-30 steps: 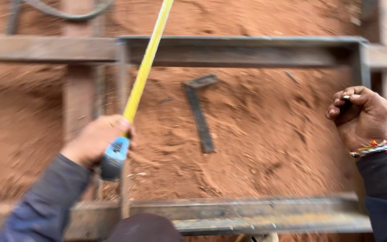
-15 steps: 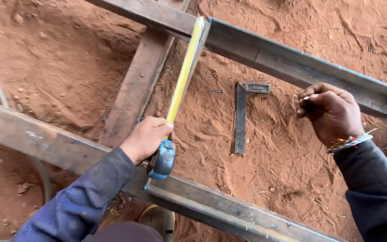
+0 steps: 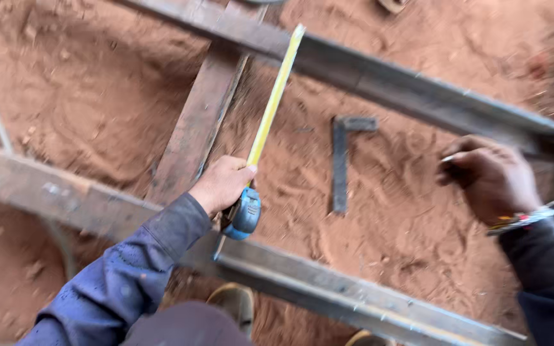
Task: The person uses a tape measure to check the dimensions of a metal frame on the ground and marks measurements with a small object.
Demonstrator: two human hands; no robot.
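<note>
The left hand point(image 3: 222, 184) grips a blue tape measure point(image 3: 243, 214), its yellow blade point(image 3: 274, 99) running toward one o'clock. The right hand point(image 3: 492, 179), at three o'clock, pinches a small pale marker point(image 3: 449, 157); a steel square point(image 3: 343, 157) lies between.

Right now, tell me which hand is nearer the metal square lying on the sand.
Left. The left hand, gripping the tape measure, sits just left of the square. The right hand is farther off to its right.

A square point(image 3: 340, 160) lies on the sand point(image 3: 97, 115) inside the frame point(image 3: 418, 96), between tape measure point(image 3: 270, 109) and right hand point(image 3: 492, 176).
</note>
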